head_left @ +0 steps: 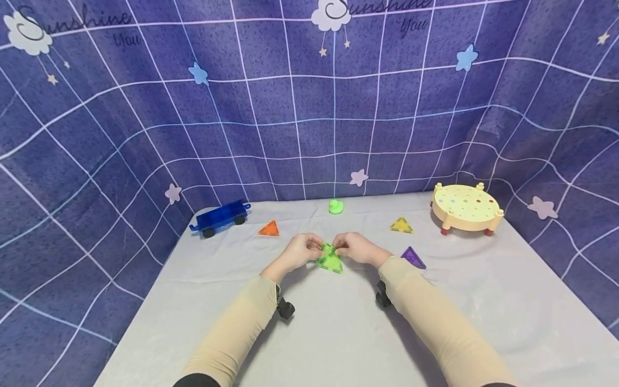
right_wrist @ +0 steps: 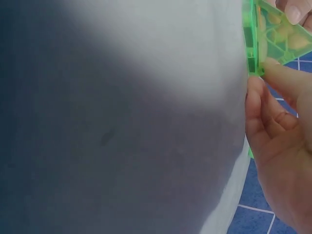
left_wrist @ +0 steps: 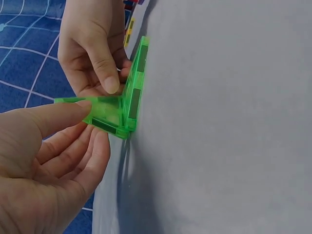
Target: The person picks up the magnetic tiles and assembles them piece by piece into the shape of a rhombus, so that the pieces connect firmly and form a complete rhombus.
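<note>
Two translucent green triangular magnetic tiles meet along an edge at mid-table. One lies at the tabletop, the lower green tile (head_left: 331, 265); the other, the standing green tile (left_wrist: 106, 109), rises at an angle from it. My left hand (head_left: 306, 249) pinches the standing tile between thumb and fingers, seen closely in the left wrist view. On the other side, my right hand (head_left: 358, 248) pinches a corner near the joint with thumb and forefinger; that right hand (right_wrist: 282, 126) also shows in the right wrist view. Fingers partly cover the standing tile in the head view.
Orange (head_left: 270, 229), yellow (head_left: 402, 226) and purple triangular tiles (head_left: 413, 258) lie around the hands. Behind are a blue toy wagon (head_left: 220, 217), a green rubber duck (head_left: 336, 206) and a round cream pegged toy stand (head_left: 466, 205). A patterned blue cloth (head_left: 309, 134) hangs behind.
</note>
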### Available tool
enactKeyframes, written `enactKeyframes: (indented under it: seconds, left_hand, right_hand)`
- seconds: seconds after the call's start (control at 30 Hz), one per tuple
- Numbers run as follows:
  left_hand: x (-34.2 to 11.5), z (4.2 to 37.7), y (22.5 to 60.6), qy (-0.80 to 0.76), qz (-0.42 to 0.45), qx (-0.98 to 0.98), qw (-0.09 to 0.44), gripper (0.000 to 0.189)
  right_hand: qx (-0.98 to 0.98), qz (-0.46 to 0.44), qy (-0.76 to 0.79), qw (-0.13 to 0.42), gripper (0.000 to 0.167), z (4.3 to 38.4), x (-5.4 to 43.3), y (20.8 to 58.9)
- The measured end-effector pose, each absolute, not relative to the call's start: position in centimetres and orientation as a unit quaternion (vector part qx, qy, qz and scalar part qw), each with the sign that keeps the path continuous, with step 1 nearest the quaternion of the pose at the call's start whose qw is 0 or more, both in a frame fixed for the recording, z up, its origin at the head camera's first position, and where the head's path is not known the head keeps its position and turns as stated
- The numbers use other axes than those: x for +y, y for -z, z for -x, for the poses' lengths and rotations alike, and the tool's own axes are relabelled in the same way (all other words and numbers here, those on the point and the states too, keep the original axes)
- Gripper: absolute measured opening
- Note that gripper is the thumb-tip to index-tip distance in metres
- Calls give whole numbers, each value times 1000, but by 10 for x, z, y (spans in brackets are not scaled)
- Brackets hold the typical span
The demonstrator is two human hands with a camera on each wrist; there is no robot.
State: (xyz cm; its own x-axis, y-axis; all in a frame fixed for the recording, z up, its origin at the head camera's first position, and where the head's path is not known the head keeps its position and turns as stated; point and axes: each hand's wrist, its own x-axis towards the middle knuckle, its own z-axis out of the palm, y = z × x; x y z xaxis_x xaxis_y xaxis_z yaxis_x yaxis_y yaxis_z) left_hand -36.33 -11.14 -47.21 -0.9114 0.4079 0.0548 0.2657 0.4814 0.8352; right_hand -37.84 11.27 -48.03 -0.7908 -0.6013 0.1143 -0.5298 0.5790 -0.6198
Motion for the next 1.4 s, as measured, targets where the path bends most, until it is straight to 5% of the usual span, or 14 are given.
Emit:
enactKeyframes:
  seconds: [0.27, 0.57, 0.73, 1.0, 1.4]
  left_hand:
    - [-131, 371, 481, -461, -196, 863, 71, 28]
    - [-189, 399, 471, -415, -79, 905, -50, 28]
    - [-210, 412, 472, -389, -13, 917, -85, 44]
    - [-213, 425, 478, -346, 59, 933, -78, 64]
    - [-206, 426, 485, -296, 92, 948, -70, 66]
  right_hand:
    - [898, 302, 316, 42, 4, 378, 112, 481]
    - [904, 281, 319, 47, 6, 378, 113, 483]
    - [904, 280, 319, 48, 7, 377, 114, 483]
    - [901, 278, 329, 49, 5, 376, 115, 479]
    - [901, 278, 329, 54, 4, 381, 117, 483]
